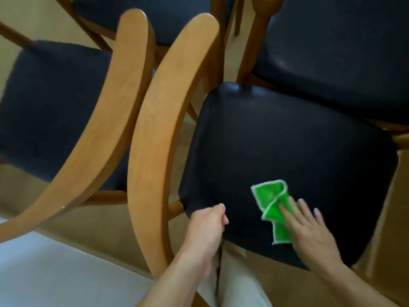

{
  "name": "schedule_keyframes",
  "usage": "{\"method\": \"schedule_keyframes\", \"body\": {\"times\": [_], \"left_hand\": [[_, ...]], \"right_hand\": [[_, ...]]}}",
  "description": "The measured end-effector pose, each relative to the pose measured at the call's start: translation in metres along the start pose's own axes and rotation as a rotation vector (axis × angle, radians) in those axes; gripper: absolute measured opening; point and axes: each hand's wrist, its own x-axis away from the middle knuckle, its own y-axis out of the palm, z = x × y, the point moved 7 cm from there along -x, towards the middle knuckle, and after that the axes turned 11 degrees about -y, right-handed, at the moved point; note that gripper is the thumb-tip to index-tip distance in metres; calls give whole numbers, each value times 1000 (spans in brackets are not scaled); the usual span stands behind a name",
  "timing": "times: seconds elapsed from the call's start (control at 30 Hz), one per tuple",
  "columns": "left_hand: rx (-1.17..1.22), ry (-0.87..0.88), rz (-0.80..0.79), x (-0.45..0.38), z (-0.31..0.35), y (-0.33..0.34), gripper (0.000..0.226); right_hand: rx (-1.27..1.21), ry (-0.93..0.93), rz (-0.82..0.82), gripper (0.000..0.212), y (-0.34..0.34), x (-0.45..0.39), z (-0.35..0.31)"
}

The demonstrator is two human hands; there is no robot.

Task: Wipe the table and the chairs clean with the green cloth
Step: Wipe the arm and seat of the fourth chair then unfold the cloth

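A wooden chair with a dark padded seat (287,147) fills the middle of the head view. Its curved wooden backrest (159,120) arcs along the seat's left side. The green cloth (271,196), edged in white and partly folded, lies on the near part of the seat. My right hand (309,229) presses flat on the cloth with fingers spread, covering its right part. My left hand (208,222) is curled around the seat's near left edge.
A second chair (55,103) with a dark seat and curved backrest stands close on the left. Two more dark-seated chairs (345,52) crowd the back and right. Beige floor shows between them; a pale surface (44,273) lies at bottom left.
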Motion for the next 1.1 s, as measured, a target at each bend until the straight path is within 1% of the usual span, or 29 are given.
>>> {"method": "schedule_keyframes", "body": {"times": [0.03,0.07,0.1,0.13,0.17,0.23,0.27,0.33,0.37,0.4,0.47,0.53,0.57,0.63,0.7,0.8,0.93,1.0,1.03,1.1], "left_hand": [[-2,-14,-11,3,-4,4,29],[3,-21,-23,9,-6,6,27],[7,-14,-34,14,-6,9,26],[1,12,-40,21,-4,10,24],[-10,61,-47,28,1,11,22],[-10,199,-63,41,17,11,24],[-1,261,-74,48,27,9,30],[50,372,-121,60,47,-1,48],[73,421,-160,66,58,-6,52],[85,464,-200,71,67,-13,51],[125,518,-247,79,83,-31,40],[201,559,-239,84,94,-52,29],[234,586,-229,85,98,-65,26],[244,649,-211,88,104,-86,29],[212,714,-199,93,110,-103,35],[247,751,-159,90,115,-140,26],[266,713,34,70,113,-196,21],[156,725,189,61,112,-216,23],[36,728,283,58,112,-221,25],[-229,713,465,53,112,-224,31]], "right_hand": [[-138,179,16,63,-9,-4,13],[-317,316,63,48,-21,-10,19],[-504,404,157,34,-35,-17,20],[-645,443,238,25,-53,-26,14],[-743,453,304,26,-71,-36,7],[-984,413,378,31,-104,-56,-18],[-1127,358,395,33,-120,-65,-36],[-1314,205,384,39,-154,-78,-76],[-1371,119,363,39,-167,-83,-95],[-1407,44,338,37,-177,-88,-114],[-1427,-20,297,37,-189,-97,-142],[-1450,-12,332,43,-199,-106,-155],[-1468,9,368,41,-205,-111,-160],[-1504,55,456,32,-217,-119,-170],[-1484,70,509,31,-227,-129,-179],[-1452,119,554,31,-235,-151,-190],[-1437,252,718,31,-249,-180,-174],[-1424,298,739,30,-250,-193,-163],[-1336,354,712,26,-248,-197,-157],[-993,512,629,16,-240,-197,-142]]}}
